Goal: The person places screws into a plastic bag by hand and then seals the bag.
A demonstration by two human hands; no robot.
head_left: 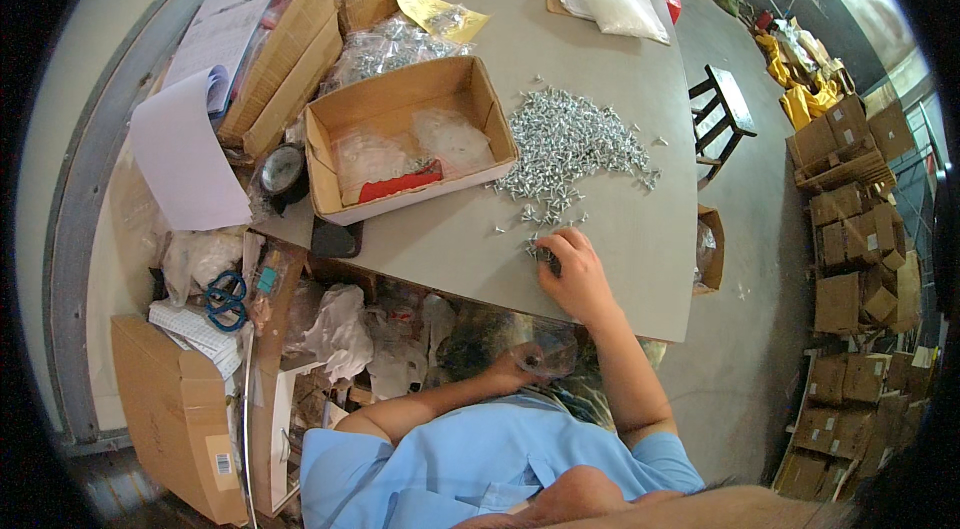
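Note:
A broad heap of small silver screws (575,144) lies on the grey table (430,254). My right hand (575,274) is at the heap's near tip, fingers curled down around a few screws (533,247); its palm side is hidden. Below the table's front edge, close to my body, my left hand (512,367) grips a small clear plastic bag (554,351). The bag's mouth and contents cannot be made out clearly.
Left of the heap stands an open cardboard box (405,199) with clear bags and a red strip inside. Behind it lie bagged screws (395,54) and a yellow paper (440,14). Blue-handled scissors (226,301) sit at left. A black stool (725,114) stands beyond the table's right edge.

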